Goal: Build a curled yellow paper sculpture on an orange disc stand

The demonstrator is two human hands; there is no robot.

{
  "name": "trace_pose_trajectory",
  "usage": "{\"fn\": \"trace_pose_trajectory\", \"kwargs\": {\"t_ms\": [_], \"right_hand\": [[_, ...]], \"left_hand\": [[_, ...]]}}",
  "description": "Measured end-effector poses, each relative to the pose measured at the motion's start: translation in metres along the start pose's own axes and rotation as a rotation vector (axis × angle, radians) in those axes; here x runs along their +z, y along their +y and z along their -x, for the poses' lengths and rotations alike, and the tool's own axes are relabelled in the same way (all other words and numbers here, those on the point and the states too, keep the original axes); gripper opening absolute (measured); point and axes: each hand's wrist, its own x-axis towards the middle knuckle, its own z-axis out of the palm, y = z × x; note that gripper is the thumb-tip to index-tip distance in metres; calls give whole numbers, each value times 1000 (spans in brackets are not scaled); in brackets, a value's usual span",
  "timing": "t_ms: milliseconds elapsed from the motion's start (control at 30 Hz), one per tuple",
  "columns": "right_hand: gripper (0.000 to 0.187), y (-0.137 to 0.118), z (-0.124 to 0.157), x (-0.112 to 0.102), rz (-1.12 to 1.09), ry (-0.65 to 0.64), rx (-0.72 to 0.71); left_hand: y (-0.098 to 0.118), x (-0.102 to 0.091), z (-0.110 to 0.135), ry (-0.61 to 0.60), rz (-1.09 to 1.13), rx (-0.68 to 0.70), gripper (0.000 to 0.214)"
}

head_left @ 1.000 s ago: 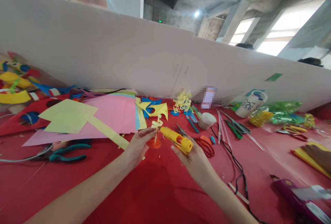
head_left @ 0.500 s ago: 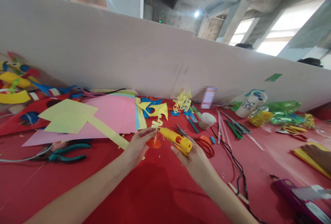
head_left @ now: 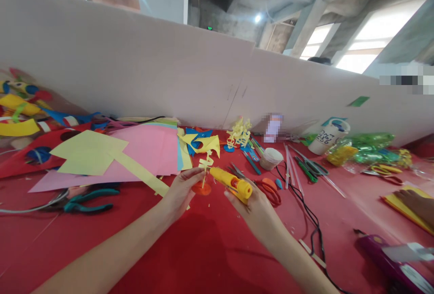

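My left hand point(head_left: 181, 191) pinches a small paper craft point(head_left: 204, 177): a thin stick with yellow paper curls standing on an orange disc that rests on the red table point(head_left: 190, 248). My right hand point(head_left: 255, 210) grips a yellow glue gun point(head_left: 232, 183), its nozzle pointing left at the stick just above the disc. A black cord point(head_left: 307, 215) trails off to the right across the table.
Pink, yellow and blue paper sheets point(head_left: 135, 151) lie at the left, with teal pliers point(head_left: 88, 199) in front. Orange scissors point(head_left: 271, 192), green scissors point(head_left: 307, 167), a tape roll point(head_left: 271, 158), a white cup point(head_left: 328, 136) and a purple tool point(head_left: 389, 262) surround. Another person's hand point(head_left: 415, 203) rests far right.
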Motion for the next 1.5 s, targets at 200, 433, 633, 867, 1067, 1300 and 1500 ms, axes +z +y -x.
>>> {"fn": "trace_pose_trajectory", "kwargs": {"t_ms": [200,433,633,867,1067,1300,1500], "right_hand": [[21,-2,-1,-2,-4,-24,16],[20,0,-1,-2,-4,-40,9],[23,0,-2,-4,-21,-45,45],[26,2,-3,-12,-97,-114,89],[27,-1,-2,-7,-116,-124,90],[25,-1,-3,-6,-89,-114,92],[26,1,-1,-5,-55,-96,88]], "left_hand": [[0,0,0,4,4,2,19],[2,2,1,16,7,-3,17],[0,-1,-2,16,17,9,14],[-1,-3,-3,25,22,11,16],[0,-1,-1,27,21,6,16],[0,1,1,-3,16,-25,15],[1,1,1,9,20,-35,14]]}}
